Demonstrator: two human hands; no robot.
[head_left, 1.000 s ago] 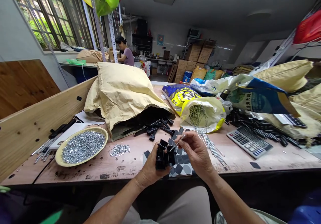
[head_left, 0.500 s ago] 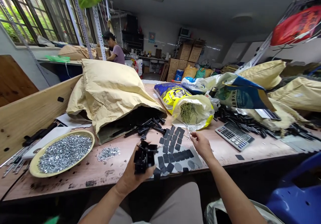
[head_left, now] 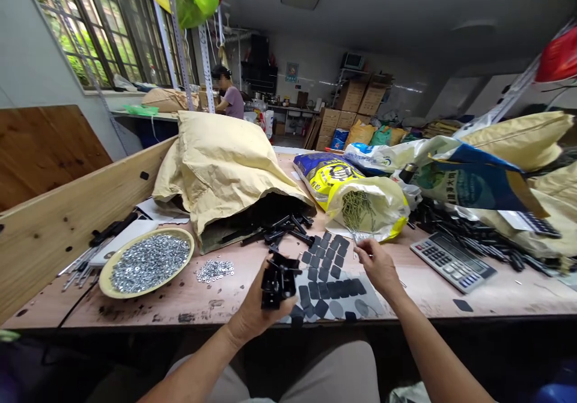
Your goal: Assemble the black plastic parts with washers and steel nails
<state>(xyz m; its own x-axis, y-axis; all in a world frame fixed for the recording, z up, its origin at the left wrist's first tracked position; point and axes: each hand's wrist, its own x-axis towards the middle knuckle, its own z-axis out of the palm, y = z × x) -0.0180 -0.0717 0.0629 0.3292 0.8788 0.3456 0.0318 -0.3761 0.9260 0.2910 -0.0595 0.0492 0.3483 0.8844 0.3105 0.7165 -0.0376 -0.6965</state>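
My left hand [head_left: 250, 319] is wrapped round several black plastic parts [head_left: 278, 283], held in a cluster above the table's front edge. Their open ends face up toward me. My right hand [head_left: 381, 269] has thumb and fingertips pinched together on a thin metal pin, just in front of an open bag's mouth; the fingers partly hide it. Loose silvery pins [head_left: 359, 234] lie at that mouth, and a heap of thin brass-coloured pins [head_left: 357, 209] fills the bag [head_left: 391, 198]. Between my hands, black square pads [head_left: 324, 273] lie in rows on a pale sheet.
A shallow bowl [head_left: 192, 257] of metal washers stands at the left, beside a small washer pile [head_left: 215, 270]. A large paper sack [head_left: 229, 162] spills black parts [head_left: 282, 228]. At the right lie a calculator [head_left: 453, 261] and black rods [head_left: 478, 234]. A person [head_left: 233, 99] sits farther back.
The view has swung left, so the table's things appear farther right. My right hand stays at the pins by the bag mouth. The left hand keeps its hold on the black parts.
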